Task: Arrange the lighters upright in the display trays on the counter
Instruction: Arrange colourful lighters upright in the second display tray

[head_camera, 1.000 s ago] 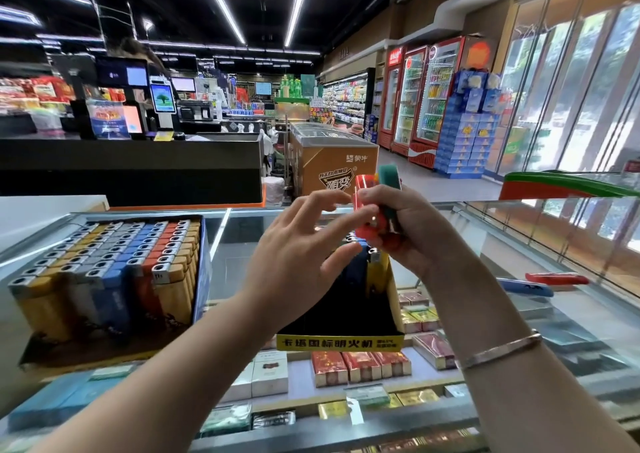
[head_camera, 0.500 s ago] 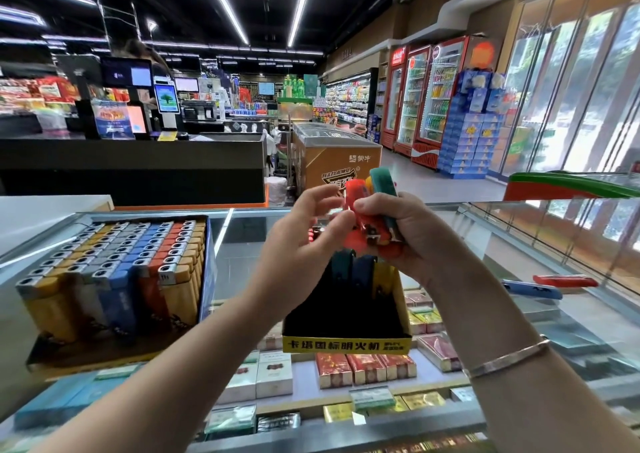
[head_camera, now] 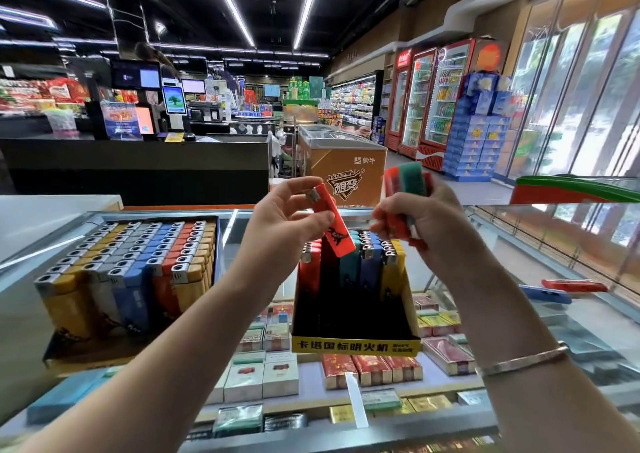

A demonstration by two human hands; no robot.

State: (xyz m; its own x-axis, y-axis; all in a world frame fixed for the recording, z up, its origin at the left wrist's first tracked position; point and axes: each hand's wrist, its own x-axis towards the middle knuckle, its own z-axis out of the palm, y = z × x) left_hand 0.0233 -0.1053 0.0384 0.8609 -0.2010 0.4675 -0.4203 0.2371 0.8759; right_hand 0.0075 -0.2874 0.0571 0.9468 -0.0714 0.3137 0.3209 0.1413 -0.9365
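My left hand (head_camera: 287, 224) pinches a single orange-red lighter (head_camera: 332, 224), tilted, metal cap up, just above the black-and-yellow display tray (head_camera: 356, 345). That tray holds a back row of upright lighters in red, teal, blue and yellow (head_camera: 363, 265); its front part is dark. My right hand (head_camera: 426, 224) grips a bundle of red and green lighters (head_camera: 405, 189) to the right of the tray's top. A second tray (head_camera: 131, 265) on the left is packed with upright yellow, grey, blue and red lighters.
Both trays stand on a glass counter (head_camera: 519, 244) with cigarette packs below. A blue lighter (head_camera: 547, 295) and a red lighter (head_camera: 575, 284) lie loose on the glass at the right. Beyond are a black checkout counter (head_camera: 138, 165) and an orange freezer (head_camera: 343, 168).
My left hand has pulled one orange-red lighter out of the bundle and moved left with it. My right hand has shifted right, still holding the remaining lighters.
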